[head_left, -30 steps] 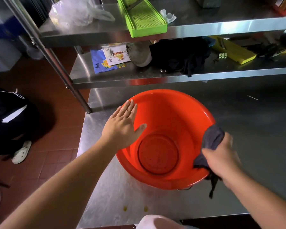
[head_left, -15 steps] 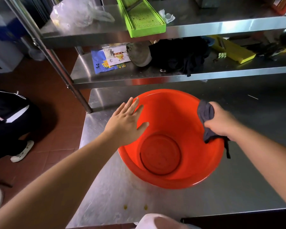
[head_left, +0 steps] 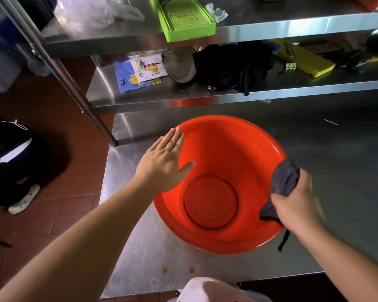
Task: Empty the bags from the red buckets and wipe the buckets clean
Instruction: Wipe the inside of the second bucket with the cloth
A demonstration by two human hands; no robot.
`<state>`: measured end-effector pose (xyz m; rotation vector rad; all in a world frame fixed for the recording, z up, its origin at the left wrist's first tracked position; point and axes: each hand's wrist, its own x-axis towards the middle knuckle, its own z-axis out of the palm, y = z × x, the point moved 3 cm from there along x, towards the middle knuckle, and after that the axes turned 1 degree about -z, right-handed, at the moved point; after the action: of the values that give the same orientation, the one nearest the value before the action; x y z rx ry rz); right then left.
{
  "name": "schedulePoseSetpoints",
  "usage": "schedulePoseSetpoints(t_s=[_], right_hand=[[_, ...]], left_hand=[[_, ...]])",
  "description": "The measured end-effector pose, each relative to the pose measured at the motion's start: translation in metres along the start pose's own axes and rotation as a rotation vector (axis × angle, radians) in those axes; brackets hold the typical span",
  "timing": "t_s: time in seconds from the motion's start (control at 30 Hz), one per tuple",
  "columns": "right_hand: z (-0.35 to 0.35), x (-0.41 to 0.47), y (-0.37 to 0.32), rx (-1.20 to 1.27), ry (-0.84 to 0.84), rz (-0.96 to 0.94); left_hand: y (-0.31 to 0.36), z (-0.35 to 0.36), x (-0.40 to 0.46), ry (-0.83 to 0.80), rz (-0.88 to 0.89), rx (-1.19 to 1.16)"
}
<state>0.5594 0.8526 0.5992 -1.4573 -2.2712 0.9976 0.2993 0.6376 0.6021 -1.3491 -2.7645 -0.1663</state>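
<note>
Steel tabletop (head_left: 327,184), brushed and grey, carries one round red plastic bucket (head_left: 234,149) near its left edge, below a two-tier steel shelf rack (head_left: 292,29). The bucket stands upright with its mouth open to the camera, and its flat round base shows bare; no bag is visible inside it, so the emptying looks done here and wiping is the step in hand.

On the bucket's left side the left hand (head_left: 164,164) lies flat over the rim, fingers (head_left: 175,138) straight and pressed together along the outer wall, thumb reaching inward over the rim. It reads as a brace, holding the bucket against the push of the wipe.

On the opposite, right side the right hand (head_left: 297,205) grips a bunched dark grey cloth (head_left: 284,177), fingers curled round it, a loose tail of cloth hanging down outside the wall. The cloth sits on the rim, touching it, with the inner wall lying just to the left of the hand.

The unwiped interior therefore lies leftward and down from the cloth, toward the base, and the right hand is the one placed to reach it while the left steadies.
</note>
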Motion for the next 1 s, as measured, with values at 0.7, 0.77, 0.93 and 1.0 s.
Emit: schedulePoseSetpoints(t_s=[0.7, 0.77, 0.93, 1.0], right_hand=[[-0.037, -0.009, -0.052, -0.052, -0.266, -0.694], [-0.030, -0.013, -0.068, 0.006, -0.380, -0.708], [-0.002, -0.032, -0.092, 0.034, -0.705, -0.650], [0.016, -0.042, -0.096, 0.003, -0.863, -0.611]], left_hand=[[-0.007, -0.025, -0.002, 0.001, -0.069, -0.234], [-0.003, -0.030, -0.013, 0.012, -0.067, -0.205], [0.021, -0.020, -0.047, -0.068, -0.131, -0.156], [0.023, -0.016, -0.048, -0.069, -0.185, -0.133]])
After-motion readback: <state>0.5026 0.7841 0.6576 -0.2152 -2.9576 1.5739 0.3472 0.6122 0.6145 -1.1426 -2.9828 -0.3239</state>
